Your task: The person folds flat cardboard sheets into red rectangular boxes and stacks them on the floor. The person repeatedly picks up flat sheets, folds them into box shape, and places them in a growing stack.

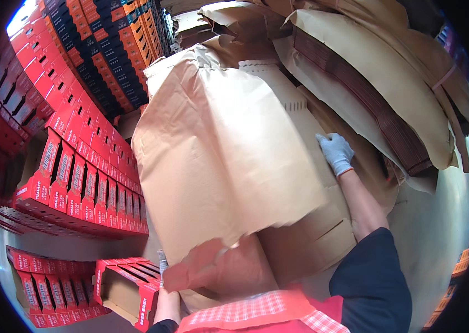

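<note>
A large sheet of brown paper (217, 144), its near edge ragged, spreads before the person over flat brown cardboard (326, 241). To its right, a paper wrapper (373, 72) holds a thick bundle of dark-edged flat sheets (364, 91). To its left stand stacked red cartons (79, 177), with black-and-orange cartons (98, 50) behind. A single red carton (126, 291) below shows its bare brown inside. The gloved right hand (337, 152) lies against the cardboard; whether its fingers grip cannot be told. The left hand (163, 263) is mostly hidden at the paper's edge, its fingers unreadable.
</note>
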Action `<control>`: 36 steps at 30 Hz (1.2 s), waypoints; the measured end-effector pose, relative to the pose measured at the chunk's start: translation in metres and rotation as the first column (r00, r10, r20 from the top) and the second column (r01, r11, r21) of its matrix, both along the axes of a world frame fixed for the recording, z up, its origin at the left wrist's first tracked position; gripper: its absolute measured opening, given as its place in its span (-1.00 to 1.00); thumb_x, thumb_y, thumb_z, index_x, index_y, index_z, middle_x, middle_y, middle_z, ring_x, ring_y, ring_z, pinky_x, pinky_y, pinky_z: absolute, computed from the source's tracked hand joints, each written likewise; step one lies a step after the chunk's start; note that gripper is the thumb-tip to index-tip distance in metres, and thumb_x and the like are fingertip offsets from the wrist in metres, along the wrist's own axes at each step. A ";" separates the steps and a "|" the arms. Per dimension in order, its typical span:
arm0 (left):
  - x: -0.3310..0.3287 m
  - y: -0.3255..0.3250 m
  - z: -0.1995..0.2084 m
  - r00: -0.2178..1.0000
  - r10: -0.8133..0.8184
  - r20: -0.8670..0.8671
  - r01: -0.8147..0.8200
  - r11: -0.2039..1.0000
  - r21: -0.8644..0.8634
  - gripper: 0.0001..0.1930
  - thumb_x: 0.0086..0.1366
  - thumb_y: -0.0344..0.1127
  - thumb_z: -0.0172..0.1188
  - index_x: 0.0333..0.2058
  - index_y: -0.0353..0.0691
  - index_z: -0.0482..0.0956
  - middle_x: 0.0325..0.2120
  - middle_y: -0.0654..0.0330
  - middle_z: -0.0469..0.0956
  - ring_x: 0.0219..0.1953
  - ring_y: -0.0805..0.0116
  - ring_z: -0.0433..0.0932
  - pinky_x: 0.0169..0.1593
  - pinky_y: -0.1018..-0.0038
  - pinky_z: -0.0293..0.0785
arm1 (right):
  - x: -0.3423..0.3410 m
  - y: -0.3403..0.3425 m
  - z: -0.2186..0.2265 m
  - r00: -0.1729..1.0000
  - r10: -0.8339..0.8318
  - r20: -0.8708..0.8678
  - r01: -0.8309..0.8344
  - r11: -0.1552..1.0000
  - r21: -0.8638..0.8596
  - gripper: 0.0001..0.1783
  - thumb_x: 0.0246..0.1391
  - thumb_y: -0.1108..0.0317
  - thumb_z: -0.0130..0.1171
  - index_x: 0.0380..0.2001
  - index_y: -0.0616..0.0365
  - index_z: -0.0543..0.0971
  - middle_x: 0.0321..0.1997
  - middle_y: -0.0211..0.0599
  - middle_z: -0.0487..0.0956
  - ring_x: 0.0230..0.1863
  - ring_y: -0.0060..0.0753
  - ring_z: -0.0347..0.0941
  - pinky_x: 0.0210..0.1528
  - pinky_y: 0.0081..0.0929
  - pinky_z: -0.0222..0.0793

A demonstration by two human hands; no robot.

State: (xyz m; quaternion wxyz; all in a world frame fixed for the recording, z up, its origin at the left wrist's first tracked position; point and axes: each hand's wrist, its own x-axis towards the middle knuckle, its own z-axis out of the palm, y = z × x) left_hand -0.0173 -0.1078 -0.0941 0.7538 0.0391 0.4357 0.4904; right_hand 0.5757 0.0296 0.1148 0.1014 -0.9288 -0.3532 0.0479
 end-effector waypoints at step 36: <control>-0.043 -0.117 0.207 0.935 0.048 -0.351 0.265 0.564 0.782 -0.55 0.39 -0.06 0.08 0.01 -0.35 0.48 -0.06 0.11 0.52 -0.05 0.30 0.51 0.06 0.37 0.42 | -0.435 -0.220 0.065 -0.124 0.781 -0.613 -0.659 0.396 0.639 -0.02 -0.19 -0.21 0.42 0.14 0.34 0.41 0.18 0.16 0.44 0.13 -0.03 0.43 0.15 -0.28 0.33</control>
